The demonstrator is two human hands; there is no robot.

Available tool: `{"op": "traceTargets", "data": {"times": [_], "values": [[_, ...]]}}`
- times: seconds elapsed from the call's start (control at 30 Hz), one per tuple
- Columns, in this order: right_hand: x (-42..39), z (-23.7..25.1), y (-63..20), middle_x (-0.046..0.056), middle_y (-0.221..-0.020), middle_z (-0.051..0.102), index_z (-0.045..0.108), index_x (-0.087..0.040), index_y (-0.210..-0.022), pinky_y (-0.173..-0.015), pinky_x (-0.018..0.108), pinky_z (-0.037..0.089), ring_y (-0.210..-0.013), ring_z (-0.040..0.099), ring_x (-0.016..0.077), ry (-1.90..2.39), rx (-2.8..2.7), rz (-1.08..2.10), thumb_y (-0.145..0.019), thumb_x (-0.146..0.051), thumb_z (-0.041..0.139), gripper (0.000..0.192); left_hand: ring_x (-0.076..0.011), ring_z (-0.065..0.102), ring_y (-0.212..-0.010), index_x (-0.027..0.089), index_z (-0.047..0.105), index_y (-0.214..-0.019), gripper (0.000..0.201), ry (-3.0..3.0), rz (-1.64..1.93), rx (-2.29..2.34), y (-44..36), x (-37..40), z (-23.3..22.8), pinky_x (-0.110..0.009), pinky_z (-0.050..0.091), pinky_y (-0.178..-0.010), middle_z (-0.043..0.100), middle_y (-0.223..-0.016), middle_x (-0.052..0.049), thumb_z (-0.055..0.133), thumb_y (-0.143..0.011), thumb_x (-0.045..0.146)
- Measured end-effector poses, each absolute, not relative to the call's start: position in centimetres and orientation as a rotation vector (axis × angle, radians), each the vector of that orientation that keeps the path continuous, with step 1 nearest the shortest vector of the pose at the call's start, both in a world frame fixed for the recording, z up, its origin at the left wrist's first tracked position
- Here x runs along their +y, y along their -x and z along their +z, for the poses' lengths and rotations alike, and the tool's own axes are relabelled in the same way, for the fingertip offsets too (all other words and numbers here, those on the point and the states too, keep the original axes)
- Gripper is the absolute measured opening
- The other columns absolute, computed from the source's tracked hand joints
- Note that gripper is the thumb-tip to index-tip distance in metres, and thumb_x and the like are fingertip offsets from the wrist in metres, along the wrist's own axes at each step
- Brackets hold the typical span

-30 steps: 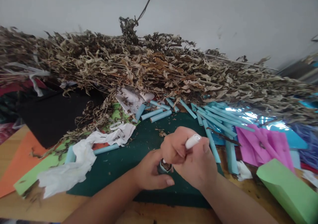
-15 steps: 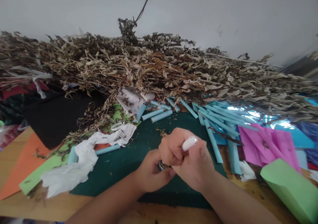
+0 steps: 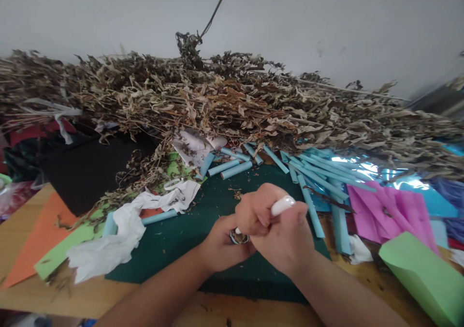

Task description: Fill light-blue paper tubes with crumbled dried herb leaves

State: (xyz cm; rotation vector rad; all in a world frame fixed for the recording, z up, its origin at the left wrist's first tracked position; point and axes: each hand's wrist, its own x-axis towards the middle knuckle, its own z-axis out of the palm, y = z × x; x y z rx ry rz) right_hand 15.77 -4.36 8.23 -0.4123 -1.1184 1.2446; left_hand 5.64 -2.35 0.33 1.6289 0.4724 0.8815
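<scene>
My left hand (image 3: 221, 247) is closed around a short blue paper tube (image 3: 239, 238) held upright over the dark green cutting mat (image 3: 181, 240); brown dried leaf bits fill its open top. My right hand (image 3: 279, 232) grips a white stick (image 3: 282, 205) in a fist, its lower tip pressed into the tube's mouth. The two hands touch each other.
A big heap of dried leafy stems (image 3: 224, 99) fills the back. Several blue paper tubes (image 3: 308, 177) lie on the mat's far side. Crumpled white paper (image 3: 119, 230) lies left, with orange and green sheets (image 3: 47, 249); pink paper (image 3: 377, 206) and a green envelope (image 3: 424, 278) lie right.
The white stick has been pushed down into the tube and lifted a little, the hands staying in place. The view has shifted slightly.
</scene>
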Motion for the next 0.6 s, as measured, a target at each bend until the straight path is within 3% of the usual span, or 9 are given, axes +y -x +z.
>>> {"op": "traceTargets", "data": {"times": [0.2,0.6], "values": [[-5.3,10.1,-17.0,-0.005,-0.046,0.022,0.026,-0.018,-0.054,-0.039,0.022,0.019,-0.039,0.019,0.0076,0.311,-1.015,1.257,-0.075,-0.058,0.037,0.047,-0.0047,0.032,-0.044,0.013,0.045,-0.063,0.021,-1.537,0.775,0.465,-5.3,-2.3,-0.5,-0.017,0.028,-0.042,0.038,-0.049,0.005,0.057,-0.062,0.029],[-4.7,8.5,-16.1,-0.005,-0.047,0.024,0.03,-0.018,-0.056,-0.041,0.022,0.018,-0.041,0.021,0.0073,0.33,-1.093,1.389,-0.076,-0.057,0.036,0.045,-0.0103,0.046,-0.059,0.011,0.054,-0.072,0.017,-1.571,0.74,0.435,-5.3,-2.0,-0.8,-0.02,0.038,-0.056,0.051,-0.062,0.0,0.06,-0.06,0.022]]}}
